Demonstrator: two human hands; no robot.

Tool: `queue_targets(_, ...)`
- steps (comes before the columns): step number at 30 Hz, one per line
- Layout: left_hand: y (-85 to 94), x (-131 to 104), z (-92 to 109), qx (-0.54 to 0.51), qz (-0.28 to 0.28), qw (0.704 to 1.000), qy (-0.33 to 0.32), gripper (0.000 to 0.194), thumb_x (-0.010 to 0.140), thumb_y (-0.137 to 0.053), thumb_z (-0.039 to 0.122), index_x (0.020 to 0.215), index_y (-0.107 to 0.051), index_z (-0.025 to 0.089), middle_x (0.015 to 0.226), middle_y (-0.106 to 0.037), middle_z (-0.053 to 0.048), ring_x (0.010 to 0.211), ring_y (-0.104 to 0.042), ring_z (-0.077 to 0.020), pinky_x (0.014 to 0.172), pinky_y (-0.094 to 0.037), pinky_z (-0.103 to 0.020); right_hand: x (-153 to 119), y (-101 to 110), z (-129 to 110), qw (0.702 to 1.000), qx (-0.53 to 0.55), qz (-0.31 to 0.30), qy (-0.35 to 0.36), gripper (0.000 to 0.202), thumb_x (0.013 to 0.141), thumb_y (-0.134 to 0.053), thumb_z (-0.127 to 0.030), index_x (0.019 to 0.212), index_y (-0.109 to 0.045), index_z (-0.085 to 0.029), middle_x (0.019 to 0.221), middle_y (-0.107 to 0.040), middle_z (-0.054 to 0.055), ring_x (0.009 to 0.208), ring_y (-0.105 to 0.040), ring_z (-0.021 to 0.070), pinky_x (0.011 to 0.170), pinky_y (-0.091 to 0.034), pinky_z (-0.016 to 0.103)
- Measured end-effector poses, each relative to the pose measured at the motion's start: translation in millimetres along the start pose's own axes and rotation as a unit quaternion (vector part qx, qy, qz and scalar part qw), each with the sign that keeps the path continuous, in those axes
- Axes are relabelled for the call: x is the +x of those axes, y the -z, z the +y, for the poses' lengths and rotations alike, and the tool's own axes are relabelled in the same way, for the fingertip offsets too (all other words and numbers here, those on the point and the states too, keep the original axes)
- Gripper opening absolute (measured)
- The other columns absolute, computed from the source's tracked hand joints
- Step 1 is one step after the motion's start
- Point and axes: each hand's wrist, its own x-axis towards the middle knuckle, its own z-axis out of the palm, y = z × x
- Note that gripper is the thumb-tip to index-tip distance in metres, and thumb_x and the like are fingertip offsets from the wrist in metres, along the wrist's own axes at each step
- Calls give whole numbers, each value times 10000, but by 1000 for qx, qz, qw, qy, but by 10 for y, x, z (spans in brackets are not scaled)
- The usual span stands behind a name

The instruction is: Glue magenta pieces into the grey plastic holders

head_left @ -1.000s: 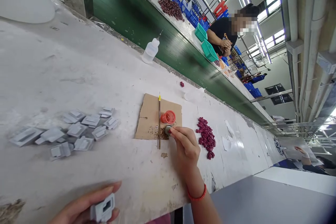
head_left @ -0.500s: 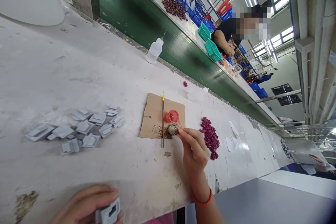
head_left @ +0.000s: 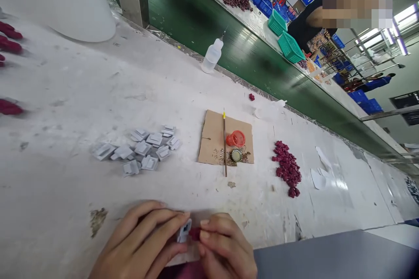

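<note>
1. Lining up a dark red piece [head_left: 195, 233] with a grey block [head_left: 184, 231] appears to be the step in hand; both are at the near edge of the tabletop [head_left: 170, 96], between the two hands.
2. The left hand [head_left: 140, 244] has its fingers clamped on the grey block, thumb below and fingertips above.
3. The right hand [head_left: 225, 244] has its fingers together, pinching the dark red piece right beside the block; whether the two touch cannot be told.
4. The next move probably calls for a steady block and a small, careful adjustment of the red piece against its slot.
5. The grey block looks matte and stepped, with a dark opening facing the right hand. The red piece is small and mostly covered, so its shape is unclear.
6. Similar grey blocks [head_left: 144, 148] lie loosely grouped beyond the left hand, and a heap of maroon pieces [head_left: 286, 165] lies farther right, past the cardboard [head_left: 211, 135].
</note>
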Motion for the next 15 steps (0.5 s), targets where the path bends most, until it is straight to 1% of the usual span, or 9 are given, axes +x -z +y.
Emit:
queue_targets(3, 12, 3, -6, 1, -9, 1000, -17, 197, 926, -490, 346, 1051, -636, 306, 1097, -668, 127, 1097, -497, -137, 972, -395, -259, 4, 9, 24, 999, 9, -30, 2, 235, 877, -585, -95, 1085, -648, -183, 847, -670, 67, 702, -655, 152, 583, -593, 270)
queue_targets(6, 28, 19, -6, 7, -17, 999, -32, 184, 935, -472, 326, 929, -652, 290, 1115, -656, 113, 1115, -490, -121, 992, -386, -263, 38, 74, 23, 997, 5, -83, 7, 278, 877, -573, -75, 1128, -626, -181, 872, -673, 73, 742, -670, 154, 632, -605, 271)
queue_targets(8, 34, 22, 0, 8, -17, 999, -33, 197, 940, -460, 328, 913, -651, 288, 1124, -649, 107, 1119, -487, -113, 993, -383, -260, 54, 104, 17, 994, 1, -107, 11, 302, 877, -569, -64, 1152, -612, -181, 891, -671, 78, 767, -674, 155, 649, -608, 268)
queue_targets(10, 35, 13, 8, 8, -20, 999, -35, 203, 940, -459, 334, 897, -652, 288, 1127, -646, 98, 1122, -486, -114, 989, -385, -266, 58, 110, 11, 993, 1, -118, 7, 326, 874, -570, -56, 1171, -600, -186, 902, -669, 77, 785, -675, 155, 659, -611, 268)
queue_targets(13, 27, -16, 5, 11, -19, 999, -35, 192, 938, -463, 318, 911, -648, 273, 1127, -644, 84, 1125, -482, -116, 990, -383, -264, 63, 87, 0, 993, 11, -118, -8, 337, 866, -589, -52, 1173, -603, -189, 902, -672, 73, 793, -670, 154, 659, -612, 268)
queue_targets(15, 24, -31, -15, 16, -23, 998, -49, 165, 925, -487, 300, 898, -646, 264, 1166, -631, 79, 1133, -483, -123, 1023, -363, -280, 75, 69, -9, 994, 18, -111, -10, 354, 845, -606, -24, 1162, -615, -179, 903, -681, 74, 788, -665, 153, 654, -612, 262)
